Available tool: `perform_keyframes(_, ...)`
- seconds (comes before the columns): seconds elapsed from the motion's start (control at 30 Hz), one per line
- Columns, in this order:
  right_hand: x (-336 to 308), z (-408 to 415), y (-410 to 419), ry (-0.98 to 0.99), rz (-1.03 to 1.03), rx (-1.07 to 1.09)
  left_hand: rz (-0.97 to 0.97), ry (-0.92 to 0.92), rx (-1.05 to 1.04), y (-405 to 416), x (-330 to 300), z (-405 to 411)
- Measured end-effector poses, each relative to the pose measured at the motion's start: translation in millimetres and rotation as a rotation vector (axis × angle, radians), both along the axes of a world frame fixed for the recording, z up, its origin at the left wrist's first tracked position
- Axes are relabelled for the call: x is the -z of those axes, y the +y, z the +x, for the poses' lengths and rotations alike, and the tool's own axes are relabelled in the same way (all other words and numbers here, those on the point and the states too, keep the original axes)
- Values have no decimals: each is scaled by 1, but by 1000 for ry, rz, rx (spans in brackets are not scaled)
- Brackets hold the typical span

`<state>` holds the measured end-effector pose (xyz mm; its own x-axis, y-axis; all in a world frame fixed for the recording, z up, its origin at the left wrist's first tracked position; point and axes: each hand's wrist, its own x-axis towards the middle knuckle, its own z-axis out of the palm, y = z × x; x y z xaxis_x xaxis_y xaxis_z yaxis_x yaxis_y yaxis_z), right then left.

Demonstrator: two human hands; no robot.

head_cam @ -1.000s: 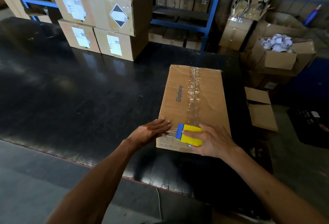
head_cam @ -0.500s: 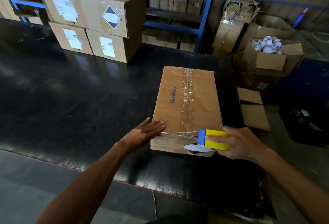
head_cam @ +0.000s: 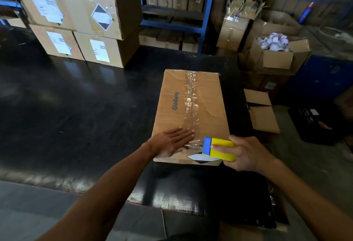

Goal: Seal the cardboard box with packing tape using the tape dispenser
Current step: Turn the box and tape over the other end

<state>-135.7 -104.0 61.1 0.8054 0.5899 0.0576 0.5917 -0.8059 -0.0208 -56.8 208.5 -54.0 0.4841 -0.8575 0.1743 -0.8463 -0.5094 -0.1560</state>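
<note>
Lettering reading "Glodway" runs in blue along the top of the cardboard box (head_cam: 191,114), just beyond our left hand (head_cam: 172,142), and it is the only writing we can read. A black-and-white diamond label (head_cam: 200,158) sits on the box's near edge, directly below the fingers of our right hand (head_cam: 246,153). Those fingers are clamped around the yellow tape dispenser (head_cam: 219,149), whose blue front end points toward our left hand. The left hand lies flat on the near part of the box, fingers (head_cam: 184,132) together and stretched out over a strip of clear packing tape (head_cam: 192,101) that runs the length of the lid along the seam. A second strip crosses the near end between our two hands. The box lies flat on the black table (head_cam: 76,106) near its right edge. Far beyond the left hand, three stacked boxes (head_cam: 80,26) on the table carry white paper labels and another diamond mark; their print is too small to read. Beyond the right hand, off the table, an open carton (head_cam: 275,57) holds a heap of small white items that we cannot identify, and a closed small carton (head_cam: 261,112) stands nearer.
</note>
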Motion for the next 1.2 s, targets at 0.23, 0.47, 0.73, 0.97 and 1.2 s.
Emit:
perform_keyframes(0.23,3,5,-1,-46,3,-49,-66,-18,39,-1,-2,1)
perform_keyframes(0.47,-1,5,-4,-10,-46,-80,-33,29,9,-1,-4,1)
perform_keyframes(0.73,-10,10,-46,-54,-96,-131,-61,60,3,6,-8,-1)
perform_keyframes(0.97,-1,9,-100,-6,-60,-46,-19,81,7,-3,-14,-2)
perform_keyframes(1.2,14,7,-107,-49,-11,-12,-43,23,55,-87,-15,0)
